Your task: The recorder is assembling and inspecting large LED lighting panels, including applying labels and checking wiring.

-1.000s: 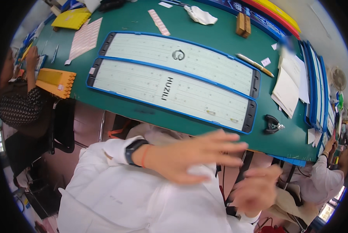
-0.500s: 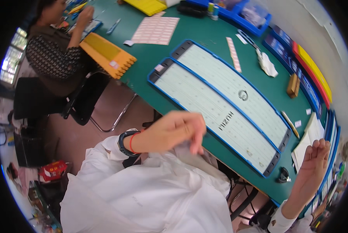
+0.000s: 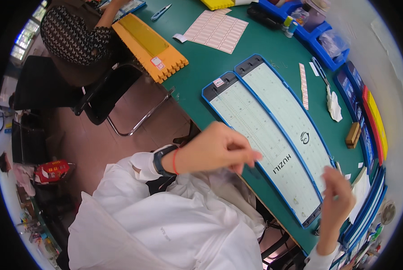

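Note:
Two long, flat cases point(image 3: 260, 132) with blue rims, pale panels and dark ends lie side by side on the green tabletop. The nearer one has dark lettering and a small white sticker at its far end. Beside its near long edge hovers my left hand point(image 3: 219, 148), with curled fingers drawn together toward the thumb and nothing visible in them. On that wrist are a dark watch point(image 3: 162, 160) and a red cord. My right hand point(image 3: 337, 198) is raised over the right end of the farther case, its fingers loosely bent and apart, slightly blurred, holding nothing visible.
A co-worker point(image 3: 73, 38) sits at far left beside an orange toothed foam piece point(image 3: 149, 47). Label sheets point(image 3: 217, 30), scissors point(image 3: 319, 69), crumpled tissue point(image 3: 333, 105), a brown block point(image 3: 353, 135) and blue bins point(image 3: 325, 45) lie beyond. Stacked blue-edged cases point(image 3: 368, 211) stand at right.
My view has shifted, so the table contents sit farther right and the co-worker is cut off higher. My left fingers have curled in; my right hand has come closer to the cases and bent its fingers.

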Motion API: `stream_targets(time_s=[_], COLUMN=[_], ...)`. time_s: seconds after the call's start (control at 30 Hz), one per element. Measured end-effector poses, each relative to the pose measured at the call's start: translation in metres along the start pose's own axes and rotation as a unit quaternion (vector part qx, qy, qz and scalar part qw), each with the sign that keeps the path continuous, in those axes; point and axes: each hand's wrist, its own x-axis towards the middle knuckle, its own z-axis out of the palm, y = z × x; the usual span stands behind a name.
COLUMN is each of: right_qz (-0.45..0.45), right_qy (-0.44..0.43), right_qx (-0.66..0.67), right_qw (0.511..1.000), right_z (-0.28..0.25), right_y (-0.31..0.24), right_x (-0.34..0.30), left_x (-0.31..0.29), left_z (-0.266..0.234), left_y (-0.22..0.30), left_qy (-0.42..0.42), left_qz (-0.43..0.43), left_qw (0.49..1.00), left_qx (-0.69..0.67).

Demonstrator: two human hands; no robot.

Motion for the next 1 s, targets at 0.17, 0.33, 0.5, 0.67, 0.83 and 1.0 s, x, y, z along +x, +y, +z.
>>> stream_targets(time_s=[0.17,0.33,0.5,0.67,0.83,1.0], right_qz=[-0.065,-0.083,0.036,0.164,0.186,0.177], right_qy=[-0.218,-0.216,-0.166,-0.239,-0.237,-0.224], right_qx=[0.170,0.186,0.263,0.354,0.403,0.433], right_qw=[0.959,0.955,0.950,0.889,0.864,0.855], right_z=[0.023,0.034,0.064,0.106,0.142,0.162], right_y=[-0.095,-0.090,-0.082,-0.096,-0.109,-0.117], right_x=[0.008,0.029,0.057,0.091,0.106,0.109], left_x=[-0.004,-0.011,-0.004,0.007,0.010,0.013], left_z=[0.011,-0.003,-0.056,-0.082,-0.078,-0.080], left_y=[-0.004,-0.003,-0.014,-0.032,-0.039,-0.044], left_qy=[-0.139,-0.115,0.188,0.343,0.351,0.367], left_qz=[-0.001,0.008,0.349,0.305,0.248,0.266], left_qw=[0.990,0.991,0.866,0.785,0.773,0.761], left_qx=[-0.033,-0.071,0.306,0.416,0.467,0.463])
